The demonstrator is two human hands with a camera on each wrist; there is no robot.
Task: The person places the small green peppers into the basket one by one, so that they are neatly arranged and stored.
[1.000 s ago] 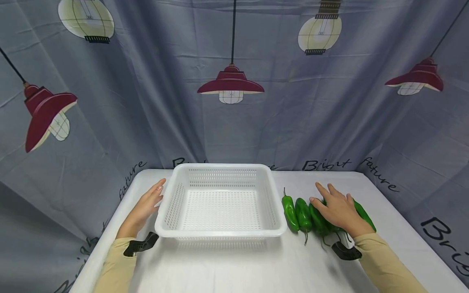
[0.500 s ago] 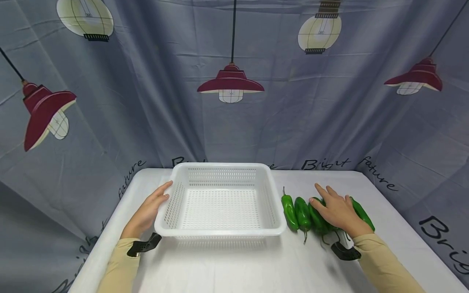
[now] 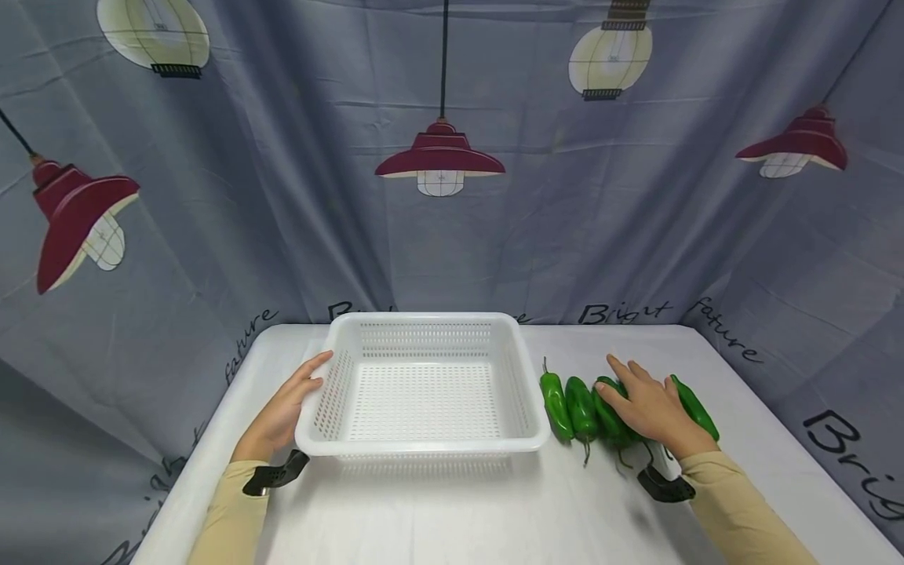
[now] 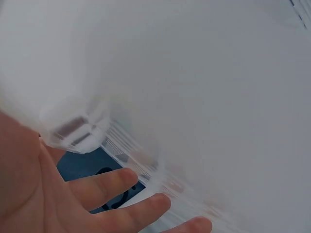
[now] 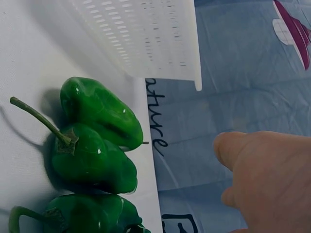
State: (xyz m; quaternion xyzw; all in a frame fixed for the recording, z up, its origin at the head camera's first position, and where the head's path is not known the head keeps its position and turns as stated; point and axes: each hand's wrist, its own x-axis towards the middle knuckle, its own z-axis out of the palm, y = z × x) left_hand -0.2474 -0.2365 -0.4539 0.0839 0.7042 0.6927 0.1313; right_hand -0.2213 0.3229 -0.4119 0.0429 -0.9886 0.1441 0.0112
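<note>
A white perforated plastic basket (image 3: 424, 449) stands on the table with nothing in it. At its left side is my left hand (image 3: 282, 412), fingertips right at the rim. In the left wrist view the fingers (image 4: 141, 213) lie extended along the pale basket wall (image 4: 209, 107). To the right of the basket several green peppers (image 3: 582, 410) lie in a row, stems mostly toward me. My right hand (image 3: 653, 412) is spread over the right part of that row, holding nothing and hiding some peppers. The right wrist view shows glossy green peppers (image 5: 92, 160) beside the hand (image 5: 277, 174).
A white cloth covers the table (image 3: 424, 522). Behind and around it hangs a grey-blue curtain (image 3: 282, 196) printed with red lamps, bulbs and lettering. A black strap (image 3: 277, 473) is on the left wrist, another black strap (image 3: 665, 485) on the right.
My left hand has moved right, from apart from the basket to its left rim. The right hand stays over the peppers. The view shifts slightly.
</note>
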